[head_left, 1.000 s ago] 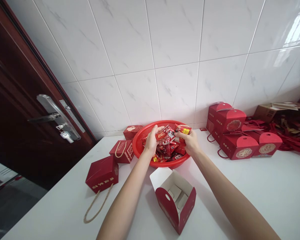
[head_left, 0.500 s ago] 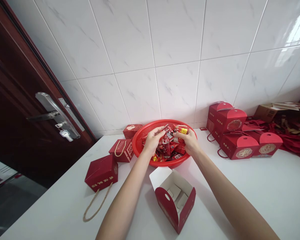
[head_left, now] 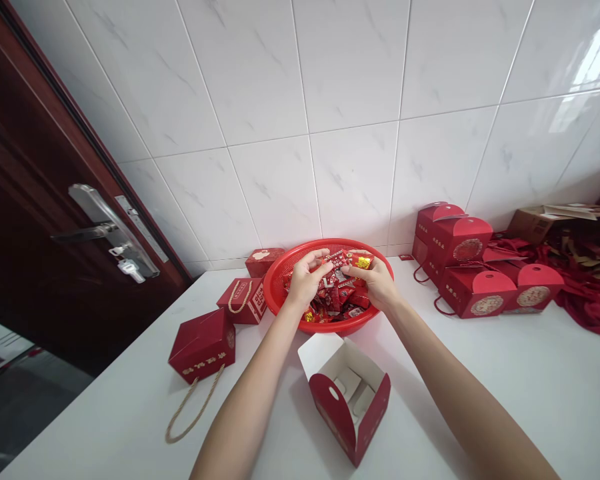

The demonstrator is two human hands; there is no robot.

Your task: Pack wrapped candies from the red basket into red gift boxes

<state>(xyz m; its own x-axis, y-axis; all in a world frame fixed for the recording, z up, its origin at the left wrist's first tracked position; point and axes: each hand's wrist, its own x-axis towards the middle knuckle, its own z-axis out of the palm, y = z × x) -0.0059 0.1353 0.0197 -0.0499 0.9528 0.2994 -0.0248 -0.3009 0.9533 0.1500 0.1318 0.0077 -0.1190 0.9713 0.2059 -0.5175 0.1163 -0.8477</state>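
Over a red plastic basket (head_left: 280,267), both my hands are busy with small wrapped candies. My left hand (head_left: 306,277) is closed, thumb and fingers pinching the edge of a dark red patterned candy packet (head_left: 338,261). In my right hand (head_left: 377,280), a brighter red candy packet with yellow print (head_left: 363,262) is gripped between thumb and fingers. Beneath them lies a heap of red candies (head_left: 337,297) inside the basket. Closer to me stands an open dark red gift box (head_left: 335,407), its flaps raised and its white inside visible.
Closed red boxes with rope handles (head_left: 203,347) stand on the left of the white table (head_left: 130,400). Several red gift boxes (head_left: 475,290) are stacked at right, beside red cloth (head_left: 587,307) and a cardboard carton (head_left: 533,223). A tiled wall (head_left: 355,180) rises behind; a door (head_left: 45,167) is at left.
Both hands stay over the basket, with only slight finger movement around the candy packets. The open box and the other boxes have stayed in place.
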